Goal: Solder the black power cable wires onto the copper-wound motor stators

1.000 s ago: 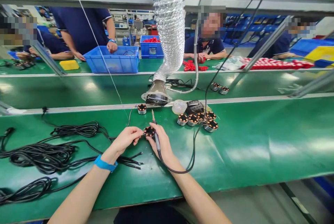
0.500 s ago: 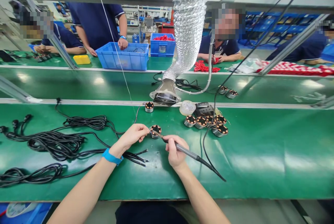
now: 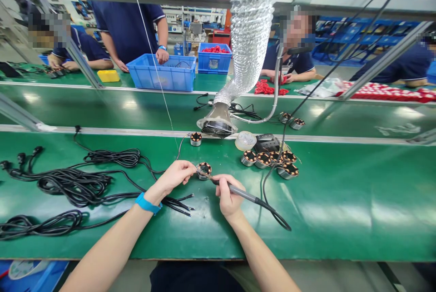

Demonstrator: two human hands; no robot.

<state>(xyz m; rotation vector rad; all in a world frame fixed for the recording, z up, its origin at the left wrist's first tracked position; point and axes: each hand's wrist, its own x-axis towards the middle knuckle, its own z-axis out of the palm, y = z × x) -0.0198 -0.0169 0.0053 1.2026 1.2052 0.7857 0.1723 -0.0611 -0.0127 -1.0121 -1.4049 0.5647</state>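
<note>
the ring (image 3: 204, 176) sits on the green bench (image 3: 327, 219), between the two hands and nearer the person than the duct (image 3: 218, 124). the left hand (image 3: 177, 176) is closed in a pinch at its left edge, seemingly on a thin wire (image 3: 198, 169); the right hand (image 3: 230, 195) grips the iron (image 3: 243, 193) like a pen, its tip over the ring. whether tip meets metal is too small to tell. good work here probably means a steady wire, a light, brief touch at the joint, fingertips well back from the heat, and no brushing of neighbouring coils. the ring is short and round, silvery at the side, copper-coloured coils spaced around its top.
</note>
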